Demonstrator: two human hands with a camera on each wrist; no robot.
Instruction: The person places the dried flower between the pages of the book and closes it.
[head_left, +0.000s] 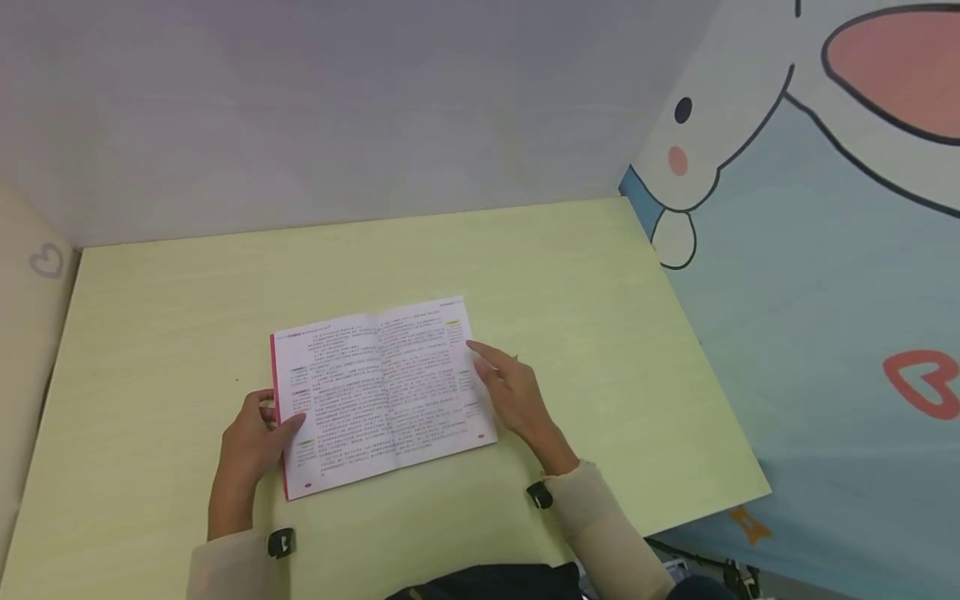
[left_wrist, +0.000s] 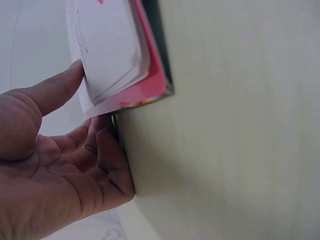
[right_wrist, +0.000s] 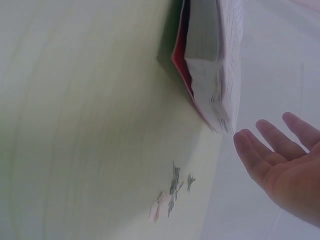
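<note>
An open book (head_left: 345,404) with printed text pages and a red cover edge lies on the table, angled slightly. At its left edge the left hand (head_left: 253,442) holds it, thumb on the page and fingers curled at the cover's edge. The left wrist view shows that thumb against the pages of the book (left_wrist: 112,50), with the left hand's (left_wrist: 60,165) fingers just below the cover. Beside the right page is the right hand (head_left: 517,396), its fingers loosely extended near the margin. From the right wrist, the right hand (right_wrist: 290,165) appears close to the page edges of the book (right_wrist: 207,75).
A pale yellow-green table (head_left: 585,300) stands against a plain wall (head_left: 360,117). On the right, a blue wall (head_left: 795,333) carries cartoon drawings. A small printed plant-like pattern (right_wrist: 174,190) shows on the tabletop beside the book in the right wrist view.
</note>
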